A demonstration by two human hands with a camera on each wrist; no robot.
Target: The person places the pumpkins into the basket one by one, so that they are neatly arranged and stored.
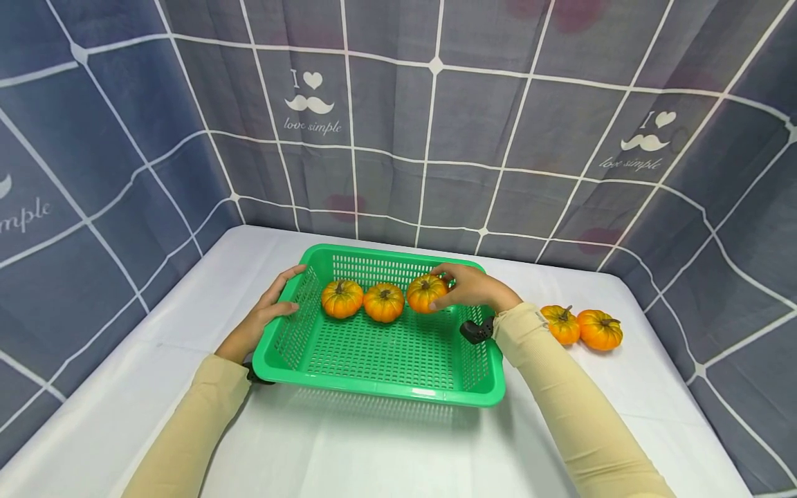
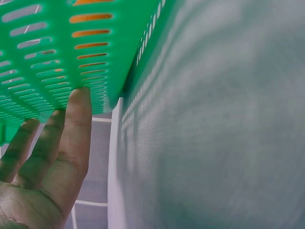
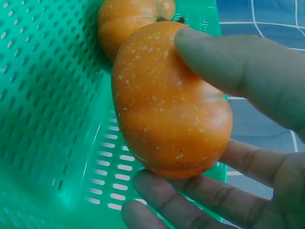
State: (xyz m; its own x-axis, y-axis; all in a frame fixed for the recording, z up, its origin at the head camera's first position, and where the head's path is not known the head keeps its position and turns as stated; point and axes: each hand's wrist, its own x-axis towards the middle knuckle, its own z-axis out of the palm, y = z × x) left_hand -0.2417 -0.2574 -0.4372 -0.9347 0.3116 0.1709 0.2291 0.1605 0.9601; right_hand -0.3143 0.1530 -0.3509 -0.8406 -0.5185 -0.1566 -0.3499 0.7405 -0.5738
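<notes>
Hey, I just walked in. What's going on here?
A person's right-hand grip holds a small orange pumpkin at the green plastic basket; whether the pumpkin touches the bottom isn't clear. Their left-hand grip holds the basket's left side. Two more pumpkins sit inside, left of the held one, and another two lie on the white tablecloth to the right.

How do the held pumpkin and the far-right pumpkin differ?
Hold: the right hand grips the held pumpkin; no hand grips the far-right pumpkin.
Place: the held pumpkin is within the rim of the basket; the far-right pumpkin rests outside it, on the table.
Shared: both are orange, ribbed and stemmed.
</notes>
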